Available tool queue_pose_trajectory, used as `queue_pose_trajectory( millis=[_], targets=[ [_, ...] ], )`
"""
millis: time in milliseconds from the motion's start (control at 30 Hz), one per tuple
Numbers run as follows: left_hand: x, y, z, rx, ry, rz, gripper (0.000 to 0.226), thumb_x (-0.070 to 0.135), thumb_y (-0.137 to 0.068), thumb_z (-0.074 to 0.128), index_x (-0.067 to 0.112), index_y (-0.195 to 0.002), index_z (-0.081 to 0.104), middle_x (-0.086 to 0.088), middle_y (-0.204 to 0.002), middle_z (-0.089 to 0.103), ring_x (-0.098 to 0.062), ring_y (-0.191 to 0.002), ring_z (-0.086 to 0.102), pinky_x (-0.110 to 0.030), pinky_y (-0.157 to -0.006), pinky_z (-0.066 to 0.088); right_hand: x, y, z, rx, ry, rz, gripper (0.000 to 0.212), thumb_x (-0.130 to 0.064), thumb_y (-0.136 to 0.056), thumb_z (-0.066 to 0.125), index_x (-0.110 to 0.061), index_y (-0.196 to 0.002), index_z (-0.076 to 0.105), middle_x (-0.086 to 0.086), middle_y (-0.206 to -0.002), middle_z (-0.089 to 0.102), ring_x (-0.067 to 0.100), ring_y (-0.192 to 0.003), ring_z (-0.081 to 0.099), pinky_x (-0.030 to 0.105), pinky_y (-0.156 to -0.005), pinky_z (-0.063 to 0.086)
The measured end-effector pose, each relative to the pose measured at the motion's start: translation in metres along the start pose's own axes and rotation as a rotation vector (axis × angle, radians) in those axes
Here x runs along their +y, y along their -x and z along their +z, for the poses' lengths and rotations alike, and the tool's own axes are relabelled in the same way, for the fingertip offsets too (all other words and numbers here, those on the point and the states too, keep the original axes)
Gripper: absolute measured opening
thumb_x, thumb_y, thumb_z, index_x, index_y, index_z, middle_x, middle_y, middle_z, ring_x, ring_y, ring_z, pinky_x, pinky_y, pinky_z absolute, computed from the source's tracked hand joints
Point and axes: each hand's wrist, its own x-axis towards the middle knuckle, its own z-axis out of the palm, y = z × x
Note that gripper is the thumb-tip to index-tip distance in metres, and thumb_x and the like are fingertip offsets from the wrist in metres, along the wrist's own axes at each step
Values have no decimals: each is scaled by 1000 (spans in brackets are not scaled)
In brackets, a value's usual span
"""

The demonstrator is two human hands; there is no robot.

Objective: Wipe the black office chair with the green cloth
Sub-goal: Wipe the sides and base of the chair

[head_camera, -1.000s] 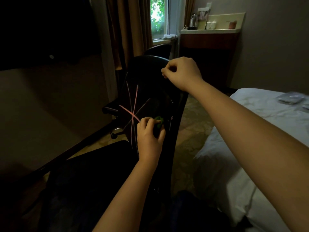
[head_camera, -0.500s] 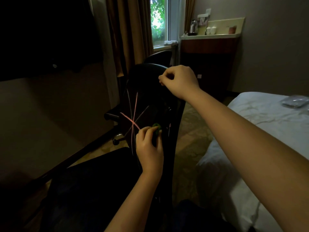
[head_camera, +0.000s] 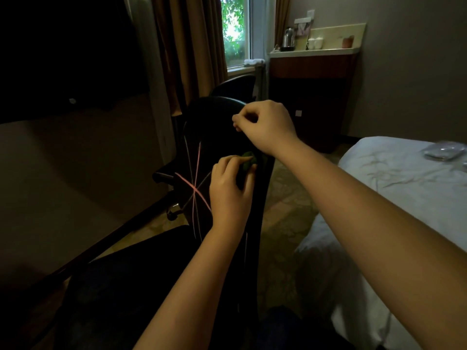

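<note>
The black office chair [head_camera: 214,127] stands in front of me, its backrest crossed by thin pink lines. My left hand [head_camera: 228,190] grips the bunched green cloth [head_camera: 249,160] and holds it against the backrest near its right edge. Only a small green part of the cloth shows past my fingers. Above it, my right hand [head_camera: 265,125] curls its fingers over the top right edge of the backrest and holds the chair there.
A white bed [head_camera: 394,198] fills the right side, with a clear plastic packet [head_camera: 446,150] on it. A dark desk edge [head_camera: 75,258] runs along the left. Behind the chair are brown curtains [head_camera: 187,54], a window and a wooden cabinet [head_camera: 313,97] with a kettle.
My left hand has slid the green cloth up the backrest, closer to my right hand. My right hand keeps its hold on the top edge.
</note>
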Motion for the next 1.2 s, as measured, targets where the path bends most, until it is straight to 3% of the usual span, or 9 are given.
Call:
queue_pose_trajectory(
  millis=[233,467,533,700,933,1100,1200],
  targets=[
    [-10,12,-3,-12,-30,38,21,7,-87,70,8,-107,68,-4,-109,60,-20,-103,58,-33,-86,52,2,3,0,14,12,8,20,-35,-91,61,-23,-83,75,-4,-84,72,13,-79,67,37,-77,54],
    [-24,39,-13,-99,-192,23,22,6,-82,74,6,-103,68,-7,-110,61,-18,-103,53,-11,-86,32,1,9,0,26,63,-3,17,-37,-91,61,-31,-79,71,-6,-81,71,10,-77,65,30,-73,53],
    [-27,46,-18,-124,-194,23,22,7,-82,74,7,-103,67,-6,-111,61,-18,-103,52,-12,-86,33,-1,12,-1,28,84,2,17,-37,-91,60,-30,-80,72,-5,-81,71,12,-78,65,28,-71,52],
    [-28,55,-26,-178,-182,-35,23,7,-84,72,9,-105,66,-3,-111,59,-20,-102,55,-30,-85,49,-6,19,-4,20,135,6,21,-37,-91,60,-24,-84,74,-3,-81,70,14,-79,64,27,-67,47],
    [-27,76,-38,-209,-157,-167,24,8,-84,72,14,-106,65,4,-110,57,-13,-101,53,-21,-86,44,-9,26,-5,26,188,4,22,-37,-91,59,-22,-84,74,-2,-80,68,17,-78,62,29,-64,46],
    [-24,66,-49,-223,-154,-168,19,13,-87,71,13,-105,67,4,-105,58,-14,-98,56,-29,-86,51,-14,31,-6,32,114,-59,20,-32,-93,60,-19,-87,75,0,-82,71,17,-79,64,27,-66,47],
    [-21,57,-54,-186,-103,-147,18,16,-87,71,17,-105,68,9,-104,58,-8,-96,58,-26,-85,52,-12,46,-10,213,16,-168,16,-20,-92,62,-9,-88,73,5,-86,71,18,-84,65,23,-71,45]
  ],
)
